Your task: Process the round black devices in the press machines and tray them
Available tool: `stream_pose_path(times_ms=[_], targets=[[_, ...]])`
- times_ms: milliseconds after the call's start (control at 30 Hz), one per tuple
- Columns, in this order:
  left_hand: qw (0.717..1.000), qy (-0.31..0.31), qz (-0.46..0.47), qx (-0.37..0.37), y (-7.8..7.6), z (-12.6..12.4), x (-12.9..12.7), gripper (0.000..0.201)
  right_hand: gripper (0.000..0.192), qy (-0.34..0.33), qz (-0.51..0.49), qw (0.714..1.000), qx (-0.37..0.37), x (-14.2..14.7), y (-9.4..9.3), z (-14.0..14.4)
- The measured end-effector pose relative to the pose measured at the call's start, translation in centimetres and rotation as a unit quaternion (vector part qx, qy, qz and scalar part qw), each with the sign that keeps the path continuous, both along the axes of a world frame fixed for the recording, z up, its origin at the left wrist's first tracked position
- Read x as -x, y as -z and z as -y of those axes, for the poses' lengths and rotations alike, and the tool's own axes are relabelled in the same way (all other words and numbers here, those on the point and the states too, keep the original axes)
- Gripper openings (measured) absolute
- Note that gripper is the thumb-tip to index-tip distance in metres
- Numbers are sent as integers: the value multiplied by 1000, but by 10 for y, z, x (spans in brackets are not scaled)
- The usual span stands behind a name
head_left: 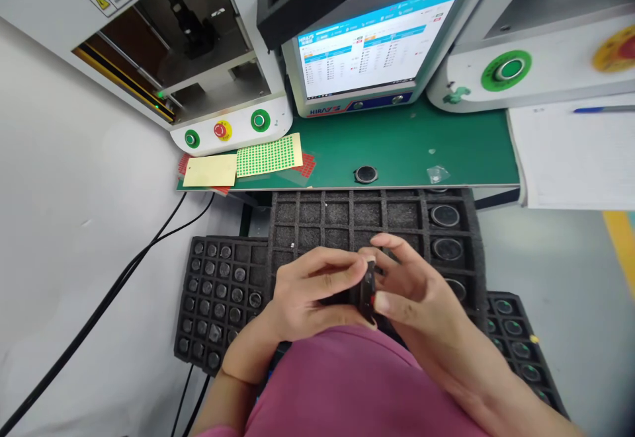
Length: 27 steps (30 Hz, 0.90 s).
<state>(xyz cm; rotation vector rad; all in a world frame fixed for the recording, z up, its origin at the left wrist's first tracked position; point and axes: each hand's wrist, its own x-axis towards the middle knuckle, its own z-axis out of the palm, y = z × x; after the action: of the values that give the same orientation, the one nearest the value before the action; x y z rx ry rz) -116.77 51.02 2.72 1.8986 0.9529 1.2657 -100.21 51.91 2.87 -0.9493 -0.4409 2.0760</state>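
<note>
While my left hand (317, 291) and right hand (407, 288) pinch the small black round part (368, 286) over the black foam tray (347, 219), a slip could drop it toward six o'clock.

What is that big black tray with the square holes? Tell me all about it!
The tray looks like dark, spongy foam, split by ridges into a grid of square pockets. Most pockets in view are bare; a few along its right side hold round black parts. It lies flat in front of the green mat, overlapping other trays. The left hand and right hand hover over it.
</note>
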Motion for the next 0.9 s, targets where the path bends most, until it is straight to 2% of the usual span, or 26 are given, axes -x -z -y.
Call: stream_pose_path(times_ms=[67,133,167,233,300,367,400,467,567,667,767,900], targets=[[996,19,64,53,3,-2,-2,62,64,2,2,1000,-4,3,3,-2],[971,49,165,163,5,-3,-7,58,60,12,2,999,-30,5,3,-4],[945,60,223,232,6,-4,-10,57,55,28,6,998,-50,4,3,-5],[873,64,321,360,6,-5,-15,52,46,71,30,993,-89,3,2,-9],[810,46,379,446,5,-7,-20,43,41,99,64,987,-110,3,3,-12],[779,10,393,488,5,-8,-26,34,37,108,80,985,-106,5,6,-14],[779,-12,386,494,5,-8,-29,33,36,107,78,986,-96,7,8,-15],[802,-59,342,486,6,-7,-34,34,35,102,66,990,-73,11,13,-15],[862,-105,228,440,6,-3,-38,37,34,78,45,995,-52,15,17,-13],[912,-122,108,377,5,0,-38,33,28,74,37,995,-60,18,18,-13],[946,-124,7,300,4,1,-36,27,22,115,51,990,-63,23,17,-12],[964,-153,-111,185,5,-2,-34,20,15,185,3,982,-46,37,15,-12]])
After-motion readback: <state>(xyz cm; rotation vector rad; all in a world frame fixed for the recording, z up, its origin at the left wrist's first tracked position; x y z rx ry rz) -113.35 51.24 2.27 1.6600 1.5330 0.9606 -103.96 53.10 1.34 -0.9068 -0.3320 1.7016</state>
